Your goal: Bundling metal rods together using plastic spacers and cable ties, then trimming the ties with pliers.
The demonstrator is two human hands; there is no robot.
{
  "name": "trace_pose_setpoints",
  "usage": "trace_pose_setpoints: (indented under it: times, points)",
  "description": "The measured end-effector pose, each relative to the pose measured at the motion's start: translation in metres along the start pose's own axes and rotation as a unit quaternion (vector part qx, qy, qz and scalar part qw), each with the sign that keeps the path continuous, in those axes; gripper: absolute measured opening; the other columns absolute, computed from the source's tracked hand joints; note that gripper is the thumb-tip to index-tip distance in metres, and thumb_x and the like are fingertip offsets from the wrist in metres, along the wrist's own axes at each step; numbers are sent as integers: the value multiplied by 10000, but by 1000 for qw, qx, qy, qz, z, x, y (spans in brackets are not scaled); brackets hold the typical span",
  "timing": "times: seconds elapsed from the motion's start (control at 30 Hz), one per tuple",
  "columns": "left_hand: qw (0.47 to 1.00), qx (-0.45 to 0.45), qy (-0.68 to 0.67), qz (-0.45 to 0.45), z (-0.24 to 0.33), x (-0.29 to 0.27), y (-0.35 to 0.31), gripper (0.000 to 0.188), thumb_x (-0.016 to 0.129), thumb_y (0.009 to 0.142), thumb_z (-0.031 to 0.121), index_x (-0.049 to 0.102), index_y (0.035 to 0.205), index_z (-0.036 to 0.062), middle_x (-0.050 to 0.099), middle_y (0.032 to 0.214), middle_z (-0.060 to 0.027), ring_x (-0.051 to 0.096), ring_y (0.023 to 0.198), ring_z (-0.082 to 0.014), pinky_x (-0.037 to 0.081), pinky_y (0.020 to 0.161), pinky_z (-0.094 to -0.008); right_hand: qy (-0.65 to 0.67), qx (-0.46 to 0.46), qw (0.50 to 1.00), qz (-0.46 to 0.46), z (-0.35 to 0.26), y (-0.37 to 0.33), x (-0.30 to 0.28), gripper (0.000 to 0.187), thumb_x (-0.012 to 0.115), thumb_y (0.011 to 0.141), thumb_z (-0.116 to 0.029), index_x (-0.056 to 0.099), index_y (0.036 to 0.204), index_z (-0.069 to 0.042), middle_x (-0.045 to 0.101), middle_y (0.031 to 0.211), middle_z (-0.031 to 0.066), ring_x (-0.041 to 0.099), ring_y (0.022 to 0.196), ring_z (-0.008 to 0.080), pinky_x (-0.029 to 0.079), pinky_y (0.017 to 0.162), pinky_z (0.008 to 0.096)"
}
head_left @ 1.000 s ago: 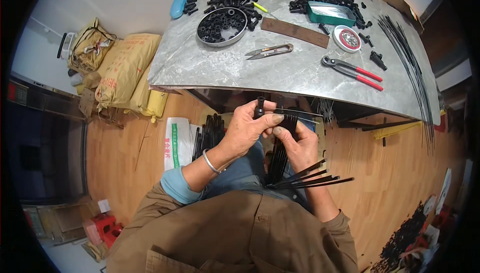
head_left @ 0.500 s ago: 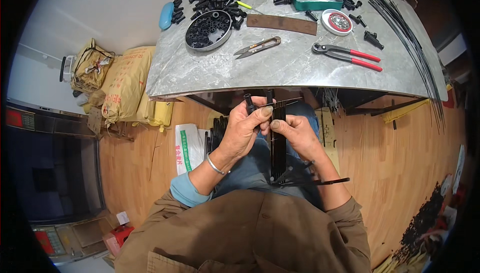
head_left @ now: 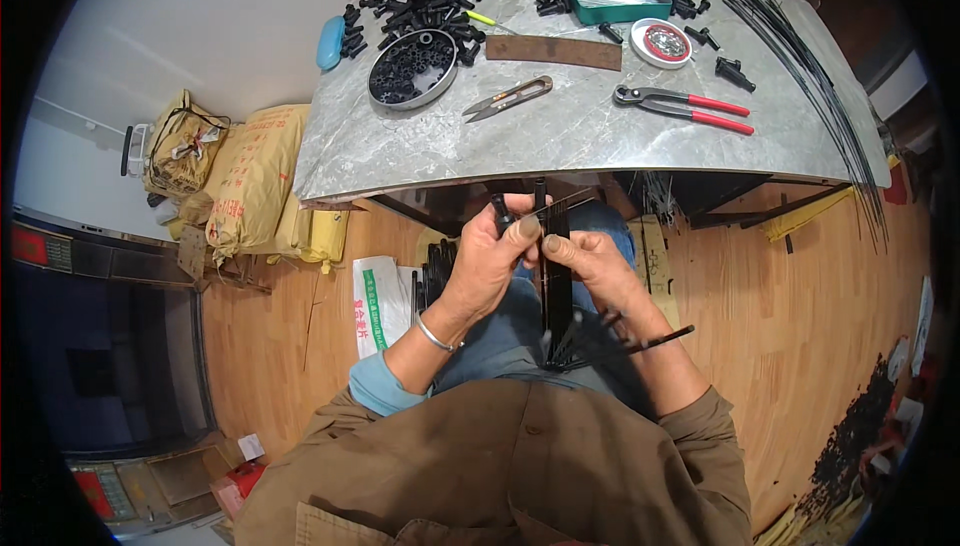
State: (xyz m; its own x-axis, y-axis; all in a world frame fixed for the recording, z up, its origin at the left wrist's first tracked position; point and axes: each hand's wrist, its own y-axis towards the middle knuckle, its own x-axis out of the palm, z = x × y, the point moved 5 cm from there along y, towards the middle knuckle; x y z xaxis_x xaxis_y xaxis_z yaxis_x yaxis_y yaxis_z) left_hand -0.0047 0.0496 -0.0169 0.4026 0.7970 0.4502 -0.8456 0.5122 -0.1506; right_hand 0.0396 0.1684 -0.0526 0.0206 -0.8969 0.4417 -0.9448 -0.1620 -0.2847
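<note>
Over my lap I hold a black bundle of thin ribs, which looks like an umbrella frame (head_left: 557, 296). My left hand (head_left: 492, 258) is closed around its upper part, thumb pressed on the ribs. A short black plastic piece (head_left: 501, 208) stands up out of the left fingers. My right hand (head_left: 592, 264) pinches the ribs from the other side, thumb close to the left thumb. Thin wire-like rods stick out above the thumbs to the right. At the lower end several dark rods fan out over my right forearm, blurred. My fingers hide the frame's middle.
The grey table (head_left: 420, 151) ahead bears red-handled pincers (head_left: 690, 108), thread snips (head_left: 508, 99), a round tin of black parts (head_left: 412, 71), a green box (head_left: 620, 3), a small white dish (head_left: 660, 44) and long black rods (head_left: 800, 76). Yellow sacks (head_left: 255, 176) stand at left.
My hands stay on the frame, thumbs nearly in place. The rods fanning from its lower end have shifted and blurred. The black piece in my left hand tilts slightly differently; the whole view has shifted a little.
</note>
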Motion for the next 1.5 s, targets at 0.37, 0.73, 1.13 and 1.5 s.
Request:
trace_pose_setpoints:
  times: [0.37,0.73,1.13,1.5]
  points:
    - [993,-55,-88,-49,-1,-5,2,279,704,857,189,619,1091,63,612,793,33,485,599,-48,395,547,-181,-15,27,1000,-2,5,-4,-1,323,713,841,-340,688,892,-22,620,795,-18,524,723,62,403,643,225]
    - [996,47,77,-18,15,4,2,196,682,859,148,635,1017,42,610,833,2,535,608,-60,439,536,-191,26,-103,994,15,-33,-14,16,338,660,878,-91,513,1163,17,624,924,60,626,720,117,535,672,243]
    - [984,13,-156,-89,49,-6,50,380,512,976,277,511,1215,-19,594,1013,-59,574,979,-172,475,853,-327,41,-125,988,78,-26,-10,46,270,623,900,-120,495,1114,-17,577,802,75,569,598,139,511,497,273]
    - [984,-71,-50,-154,36,-2,44,358,660,892,226,564,1145,-8,648,934,-68,614,886,-112,496,808,-252,56,-121,989,65,-22,-11,39,214,613,913,-175,533,1010,-2,564,809,80,549,579,146,488,486,279]
